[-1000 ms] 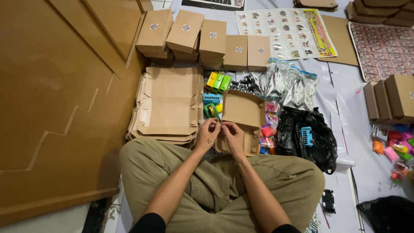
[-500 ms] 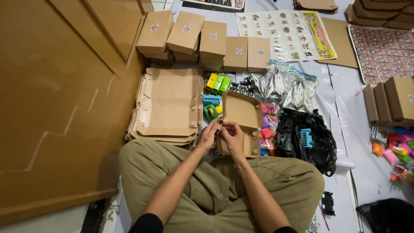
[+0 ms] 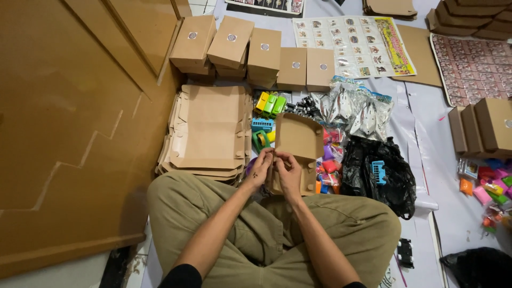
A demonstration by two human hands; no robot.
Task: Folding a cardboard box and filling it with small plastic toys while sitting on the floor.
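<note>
I sit cross-legged on the floor with a brown cardboard box blank [image 3: 298, 140] held up in front of my knees. My left hand [image 3: 261, 167] pinches its near left edge, and my right hand [image 3: 289, 173] grips the lower flap beside it. The box is partly folded, with its lid flap standing up and its inside facing me. Just left of my hands lies a stack of flat unfolded box blanks [image 3: 208, 128].
Closed brown boxes [image 3: 250, 45] line the back, and more boxes [image 3: 488, 125] stand at the right. Small colourful plastic toys [image 3: 269, 104], clear packets [image 3: 354, 106] and a black bag [image 3: 381, 173] lie around the box. Printed sheets [image 3: 354, 37] lie beyond. Large cardboard panels [image 3: 64, 128] fill the left.
My hands have shifted slightly on the box's near edge, working the fold. The box and everything around it stay where they were.
</note>
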